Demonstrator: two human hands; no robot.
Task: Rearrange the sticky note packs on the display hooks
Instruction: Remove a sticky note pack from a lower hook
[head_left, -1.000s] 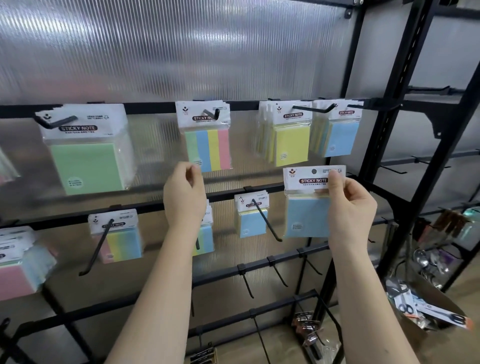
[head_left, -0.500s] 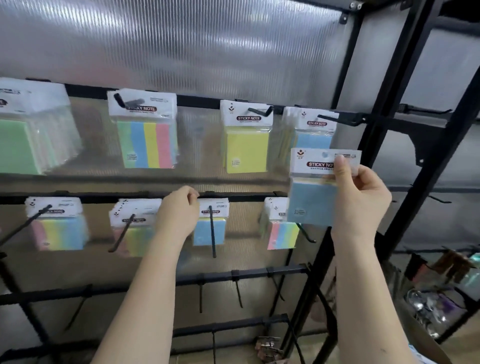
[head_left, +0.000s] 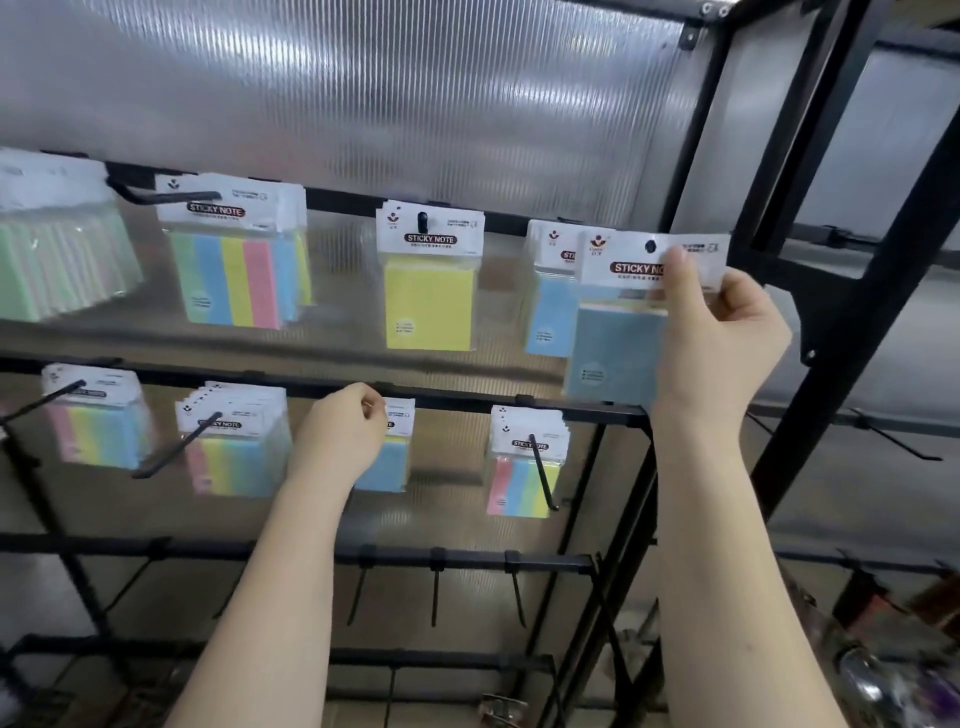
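Head view. The right hand (head_left: 722, 332) pinches the white header card of a blue sticky note pack (head_left: 615, 358), thumb on the front and fingers curled behind, and holds it raised in front of the top rail (head_left: 337, 200) at its right end. The hang hole in the card shows dark, but whether a hook passes through it cannot be told. Just behind and to the left hangs a second blue pack (head_left: 548, 312); further left on the same rail hang a yellow pack (head_left: 430, 301), a striped pack (head_left: 241, 280) and a stack of green packs (head_left: 57, 270).

The left hand (head_left: 345, 434) is at the middle rail (head_left: 467, 400), fingers curled at the header of a small blue pack (head_left: 387, 465); whether it grips the card or only touches it cannot be told. Three striped packs also hang on this rail.

Progress: as judged, one pack is mid-transfer to the top row and not yet released. The hooks on the lower rail (head_left: 436, 558) carry nothing, so further rearranging may remain.
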